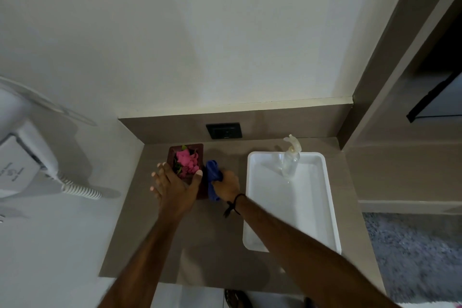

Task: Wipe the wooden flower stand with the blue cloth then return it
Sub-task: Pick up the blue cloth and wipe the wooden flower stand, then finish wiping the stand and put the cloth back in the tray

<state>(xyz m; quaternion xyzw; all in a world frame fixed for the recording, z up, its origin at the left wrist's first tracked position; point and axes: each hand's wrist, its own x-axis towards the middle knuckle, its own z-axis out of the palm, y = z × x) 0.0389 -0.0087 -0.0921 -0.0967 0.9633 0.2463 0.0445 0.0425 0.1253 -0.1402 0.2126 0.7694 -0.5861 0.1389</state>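
A dark wooden flower stand (pixel 197 149) with pink flowers (pixel 187 160) stands on the brown counter near the back wall. My left hand (pixel 175 186) rests on its near edge, thumb on the right rim and fingers spread over the left side. Pressed against the stand's right side is a bunched blue cloth (pixel 213 177), gripped by my right hand (pixel 228 186). The near half of the stand is hidden under my hands.
A white tray (pixel 322 220) lies to the right on the counter (pixel 140 220), with a clear pump bottle (pixel 291 157) at its far end. A black wall socket (pixel 224 130) sits behind the stand. A white wall-mounted hair dryer (pixel 22 162) with coiled cord hangs at the left.
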